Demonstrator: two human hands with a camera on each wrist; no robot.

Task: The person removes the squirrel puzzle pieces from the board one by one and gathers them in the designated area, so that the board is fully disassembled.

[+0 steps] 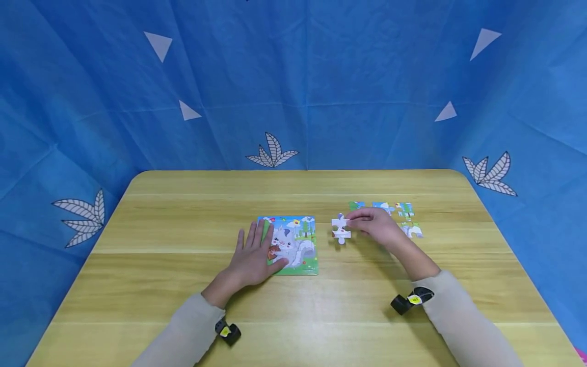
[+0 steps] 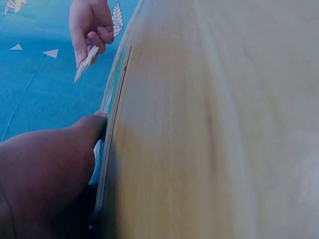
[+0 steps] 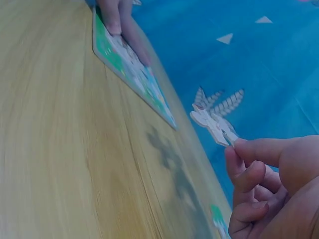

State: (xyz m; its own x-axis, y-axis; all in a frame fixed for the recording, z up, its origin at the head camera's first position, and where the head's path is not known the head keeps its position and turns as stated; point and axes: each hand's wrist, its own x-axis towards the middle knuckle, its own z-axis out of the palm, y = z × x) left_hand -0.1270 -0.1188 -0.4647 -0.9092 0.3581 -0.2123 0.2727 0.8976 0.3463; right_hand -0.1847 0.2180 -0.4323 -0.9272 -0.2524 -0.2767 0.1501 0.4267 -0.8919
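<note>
R hand: puzzle pc pinched at fingertips.

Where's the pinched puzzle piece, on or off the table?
Off. The right hand pinches the puzzle piece, and in the right wrist view its shadow lies on the table, apart from the piece.

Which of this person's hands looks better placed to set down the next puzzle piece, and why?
Probably the right hand: it pinches a puzzle piece near the loose pieces, while the left hand rests on the picture board.
</note>
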